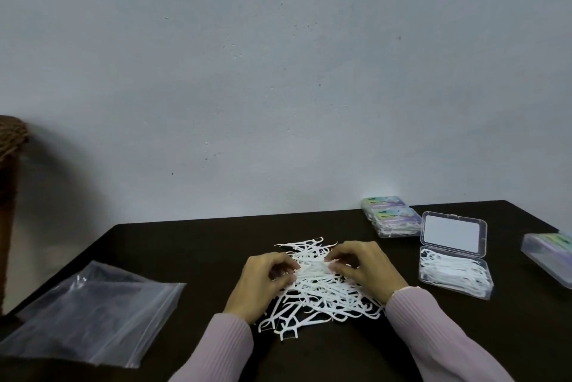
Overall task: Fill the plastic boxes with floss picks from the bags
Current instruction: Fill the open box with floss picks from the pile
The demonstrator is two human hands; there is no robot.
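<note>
Floss picks (322, 285) — thin white plastic ones — lie in a loose tangled heap at the middle of the dark counter (192, 245), toward its near edge. Your left hand (263, 279) and right hand (365, 270) both sit on the heap, each grip curled and pinching a few picks at the pile's centre. You look to be at the gathering step: collecting and aligning a bundle for the open clear plastic box (455, 276), which sits toward the counter's right edge, lid up, already partly filled. Next you will likely need to square the picks so they lie parallel, then carry them across without snagging strays. Two closed, filled boxes (391, 217) are stacked near the far edge; the clear zip bags (93, 316) lie flat near the left edge, apparently emptied.
</note>
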